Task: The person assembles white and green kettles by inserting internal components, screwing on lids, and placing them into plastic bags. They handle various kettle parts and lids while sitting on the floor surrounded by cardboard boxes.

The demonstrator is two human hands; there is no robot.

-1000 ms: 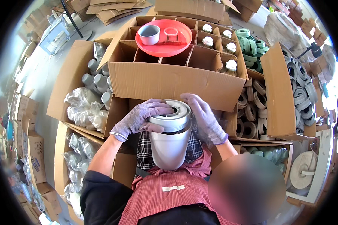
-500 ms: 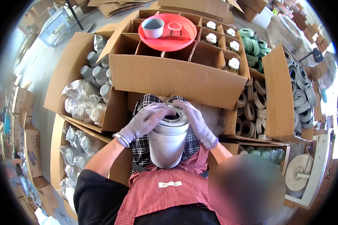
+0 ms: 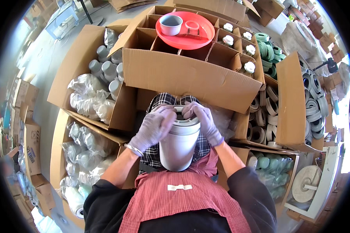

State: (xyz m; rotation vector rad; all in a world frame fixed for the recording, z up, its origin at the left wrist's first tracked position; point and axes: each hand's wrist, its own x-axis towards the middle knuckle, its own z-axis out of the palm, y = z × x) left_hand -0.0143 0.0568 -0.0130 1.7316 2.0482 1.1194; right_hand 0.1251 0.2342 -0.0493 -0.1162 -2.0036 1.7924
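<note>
A silvery grey canister [image 3: 179, 149] stands between my thighs, its top tipped slightly away from me. A thick grey ring-shaped lid [image 3: 186, 122] sits on it, with a dark hole in the middle. My left hand [image 3: 155, 126], in a pale grey glove, is curled against the left side of the lid, its fingertips slightly blurred. Across from it, my gloved right hand [image 3: 203, 121] has its fingers bent over the lid's right edge and toward the hole. What lies under the fingertips is hidden.
Ahead stands a divided carton [image 3: 190, 73] with white-capped bottles and a red basin [image 3: 204, 42] holding a grey cup [image 3: 171, 26]. Grey containers [image 3: 109, 70] and plastic-wrapped parts fill cartons at left. Grey rings [image 3: 315, 105] and green rings [image 3: 265, 50] lie in cartons at right.
My fingers have drawn in from lying spread over the lid to bending around its rim and hole. The view has shifted slightly, and a blurred round patch at lower right is gone.
</note>
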